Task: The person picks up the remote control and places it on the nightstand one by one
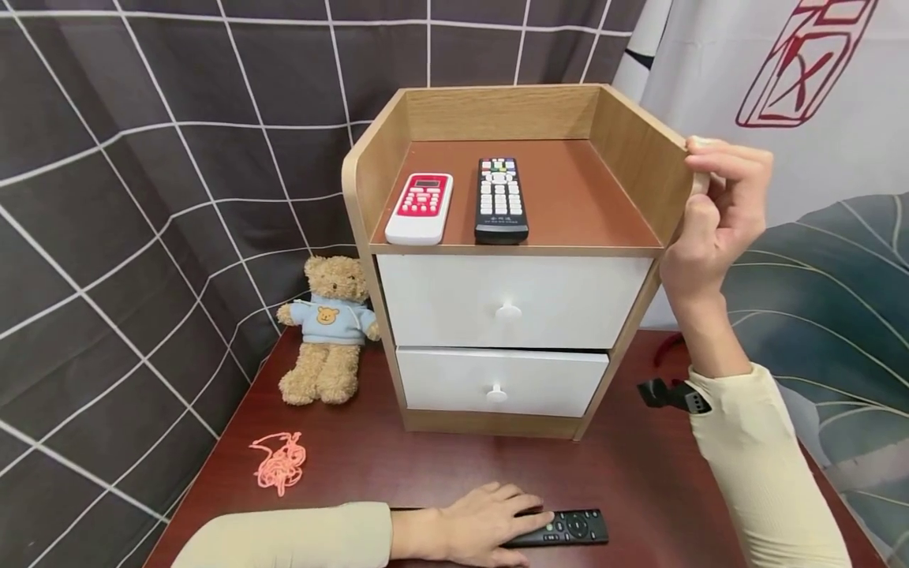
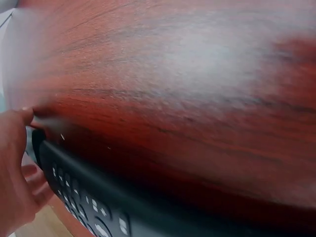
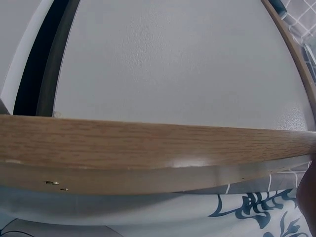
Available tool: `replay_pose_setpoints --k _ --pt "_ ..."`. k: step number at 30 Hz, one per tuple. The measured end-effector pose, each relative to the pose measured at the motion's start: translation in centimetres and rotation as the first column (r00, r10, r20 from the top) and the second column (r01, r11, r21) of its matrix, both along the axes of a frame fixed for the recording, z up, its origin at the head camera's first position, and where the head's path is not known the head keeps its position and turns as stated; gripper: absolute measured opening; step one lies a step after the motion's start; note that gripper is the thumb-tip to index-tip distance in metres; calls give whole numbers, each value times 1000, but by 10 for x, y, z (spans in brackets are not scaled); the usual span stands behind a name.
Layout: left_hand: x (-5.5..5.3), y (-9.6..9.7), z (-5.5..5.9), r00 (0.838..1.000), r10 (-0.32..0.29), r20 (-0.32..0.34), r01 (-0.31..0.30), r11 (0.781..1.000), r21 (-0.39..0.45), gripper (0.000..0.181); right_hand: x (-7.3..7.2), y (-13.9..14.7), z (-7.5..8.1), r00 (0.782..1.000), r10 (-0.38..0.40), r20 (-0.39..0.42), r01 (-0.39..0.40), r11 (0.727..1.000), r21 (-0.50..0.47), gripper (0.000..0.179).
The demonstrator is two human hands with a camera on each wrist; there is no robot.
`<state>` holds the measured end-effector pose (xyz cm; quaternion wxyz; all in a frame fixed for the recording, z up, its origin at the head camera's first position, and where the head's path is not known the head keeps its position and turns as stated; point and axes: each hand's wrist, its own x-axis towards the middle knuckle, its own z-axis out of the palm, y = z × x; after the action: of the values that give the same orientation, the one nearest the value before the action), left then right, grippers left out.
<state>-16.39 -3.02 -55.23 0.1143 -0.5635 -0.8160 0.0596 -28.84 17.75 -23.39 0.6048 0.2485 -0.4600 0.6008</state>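
Note:
A black remote control lies near the front of the table, its keys facing up in the head view. My left hand grips its left part, with fingers over the far side and the thumb toward me. The left wrist view shows the remote's dark edge close up, and part of the hand at its end. At the right, my right hand holds the upper front edge of the side panel of a small wooden cabinet. Only that panel and the white drawer fronts fill most of the right wrist view.
On the cabinet top lie a white-and-red remote and a black remote with white keys. The lower drawer stands slightly ajar. A teddy bear leans left of the cabinet; pink string lies in front of it.

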Motion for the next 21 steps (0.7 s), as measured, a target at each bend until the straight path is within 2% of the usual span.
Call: replay_pose_setpoints --k 3,9,14,18,20,21 --pt "1 5 -3 1000 17 3 -17 999 44 61 -1 0 -1 1000 4 0 -4 1000 0 25" --pt "2 11 -6 994 42 102 -49 996 68 52 -2 1 -2 1000 -3 1 3 1000 -3 27" --pt "2 12 -5 982 56 182 -83 986 142 44 -1 1 -3 1000 -11 3 11 1000 -1 28" --pt "2 14 1 953 62 296 -135 964 231 35 -2 2 -2 1000 -11 1 11 1000 1 28" --pt "3 15 5 926 67 372 -172 951 258 32 -2 2 -2 1000 -12 2 12 1000 4 28" --pt "3 16 8 906 69 417 -194 945 265 31 -3 2 -2 1000 -11 1 11 1000 4 28"
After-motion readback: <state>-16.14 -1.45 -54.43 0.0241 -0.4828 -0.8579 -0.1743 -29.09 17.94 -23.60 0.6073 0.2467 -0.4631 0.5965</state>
